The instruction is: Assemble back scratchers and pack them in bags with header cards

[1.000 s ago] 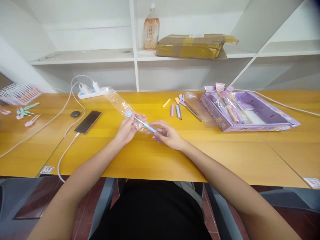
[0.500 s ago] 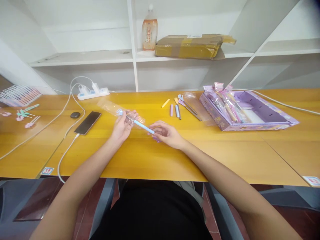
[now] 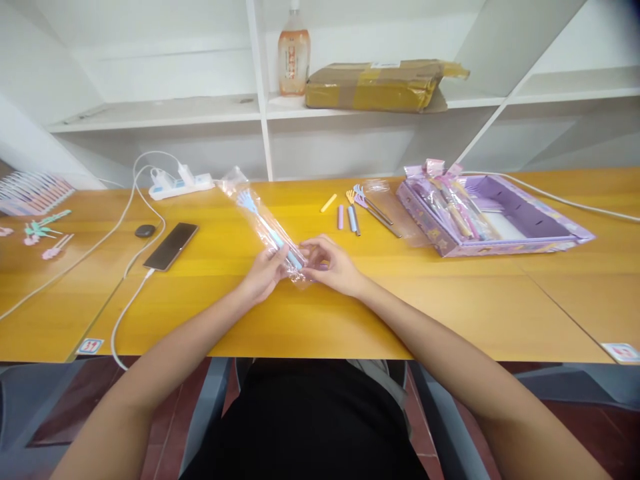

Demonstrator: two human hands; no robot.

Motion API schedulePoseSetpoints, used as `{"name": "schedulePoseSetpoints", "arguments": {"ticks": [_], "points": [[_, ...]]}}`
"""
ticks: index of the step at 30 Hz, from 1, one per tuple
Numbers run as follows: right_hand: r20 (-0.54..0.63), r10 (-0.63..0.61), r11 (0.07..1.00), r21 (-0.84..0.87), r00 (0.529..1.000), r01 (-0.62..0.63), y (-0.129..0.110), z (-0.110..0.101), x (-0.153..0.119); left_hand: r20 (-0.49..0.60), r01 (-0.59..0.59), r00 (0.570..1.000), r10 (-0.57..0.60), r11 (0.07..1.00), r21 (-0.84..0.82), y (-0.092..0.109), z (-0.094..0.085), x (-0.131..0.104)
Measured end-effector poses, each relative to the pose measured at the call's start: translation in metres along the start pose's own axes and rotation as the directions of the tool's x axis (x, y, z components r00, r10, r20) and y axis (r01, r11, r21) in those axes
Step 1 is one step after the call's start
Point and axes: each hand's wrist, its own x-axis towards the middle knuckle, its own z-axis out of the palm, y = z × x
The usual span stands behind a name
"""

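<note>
A light-blue back scratcher (image 3: 273, 233) with a small hand-shaped head lies slantwise, head up and to the left. It appears to be inside a clear plastic bag (image 3: 234, 179), with a pinkish strip along its right side. My left hand (image 3: 265, 275) is closed around the lower part of the bag, thumb on top. At the lower end, my right hand (image 3: 334, 268) pinches the butt of the blue handle; a bit of purple shows beneath those fingers. Beyond lie loose back scratchers (image 3: 373, 208) with orange, blue and purple heads, and a purple handle sleeve (image 3: 341, 217).
A purple display box (image 3: 545, 247) with bagged items stands on the right. To the left are a phone (image 3: 173, 247) on a cable, a black mouse-like object (image 3: 145, 231) and a power strip (image 3: 183, 187). A bottle (image 3: 294, 60) and a taped carton (image 3: 370, 87) occupy the shelf.
The back scratcher has slid deeper into the bag and turned steeper. My left hand moved from near its head down to the lower end, close to my right hand.
</note>
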Motion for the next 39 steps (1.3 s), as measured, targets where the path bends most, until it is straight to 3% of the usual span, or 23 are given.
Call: {"name": "schedulePoseSetpoints", "arguments": {"ticks": [4,8,11,16,21,24,29,34,39], "points": [[0.053,-0.023,0.998,-0.065,0.998,0.026,0.001,0.001,-0.001,-0.009,-0.036,0.999,0.037,0.995,0.095,-0.004,0.001,-0.001],[0.111,-0.042,0.998,0.044,0.993,0.037,0.001,-0.001,-0.002,-0.149,-0.070,0.986,0.075,0.997,0.041,0.001,-0.004,0.006],[0.155,-0.122,0.992,0.061,0.980,0.114,-0.001,-0.005,-0.003,-0.210,-0.072,0.975,0.073,0.997,0.011,0.006,-0.010,0.010],[0.182,-0.242,0.962,-0.081,0.953,0.260,-0.005,-0.006,-0.005,-0.210,-0.035,0.977,0.042,0.999,0.041,0.007,-0.014,0.012],[0.058,-0.308,0.938,-0.149,0.949,0.314,-0.016,-0.005,-0.005,-0.127,-0.061,0.988,0.085,0.980,0.187,-0.006,-0.013,0.009],[-0.002,-0.295,0.934,-0.210,0.956,0.288,-0.019,-0.007,-0.003,-0.045,-0.069,0.995,0.084,0.958,0.279,-0.012,-0.012,0.007],[0.023,-0.254,0.957,-0.141,0.967,0.255,-0.017,-0.006,-0.001,0.111,-0.082,0.993,0.048,0.941,0.328,-0.012,-0.012,0.005],[0.066,-0.044,0.999,0.024,0.997,0.042,-0.013,0.000,-0.003,0.131,-0.094,0.990,0.046,0.917,0.388,-0.007,-0.015,0.006],[0.078,0.132,0.937,0.314,0.988,-0.150,-0.006,0.005,-0.002,0.169,-0.065,0.986,-0.010,0.898,0.436,-0.008,-0.016,0.008]]}}
